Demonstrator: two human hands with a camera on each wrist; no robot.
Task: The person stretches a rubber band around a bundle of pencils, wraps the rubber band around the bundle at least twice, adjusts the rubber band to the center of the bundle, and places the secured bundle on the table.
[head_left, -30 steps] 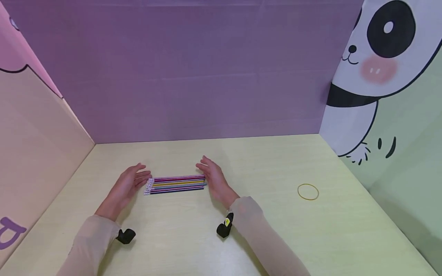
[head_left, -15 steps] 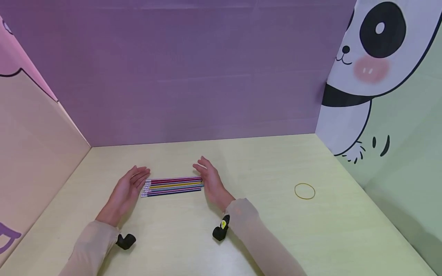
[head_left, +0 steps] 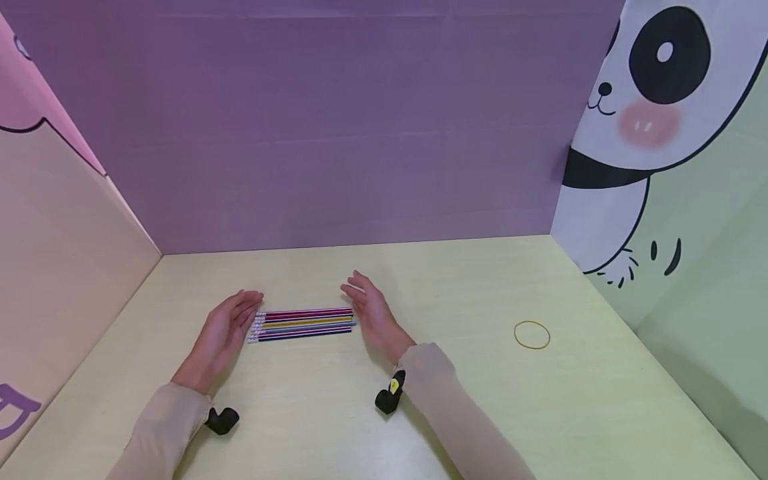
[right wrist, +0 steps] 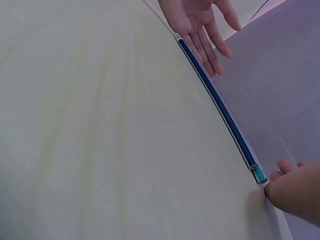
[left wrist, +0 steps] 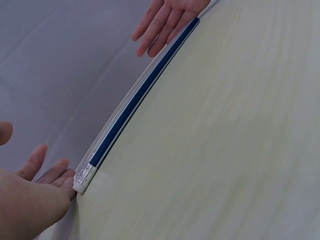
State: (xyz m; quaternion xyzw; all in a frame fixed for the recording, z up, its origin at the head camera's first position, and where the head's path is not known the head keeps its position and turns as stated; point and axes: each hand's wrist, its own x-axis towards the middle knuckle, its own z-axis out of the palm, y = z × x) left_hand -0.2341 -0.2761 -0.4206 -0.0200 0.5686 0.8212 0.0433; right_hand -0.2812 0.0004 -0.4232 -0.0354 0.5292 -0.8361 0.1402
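Note:
A row of several pencils, striped in red, yellow, teal and dark blue, lies side by side on the table. Their white eraser ends point left. At those ends stands my left hand, fingers extended and palm facing the row; in the left wrist view its fingers touch the nearest eraser. My right hand stands on edge by the opposite ends, its fingers fairly straight. There, in the right wrist view, a teal pencil sticks out slightly past the dark blue pencil. Neither hand grips anything.
A yellow rubber band lies on the right part of the pale wooden table. A purple wall closes off the back, with printed panels at the left and the right.
The left hand's fingers have drawn closer together and the hand has turned slightly beside the eraser ends. The right hand and the pencils hold nearly the same place; the head view shifts slightly.

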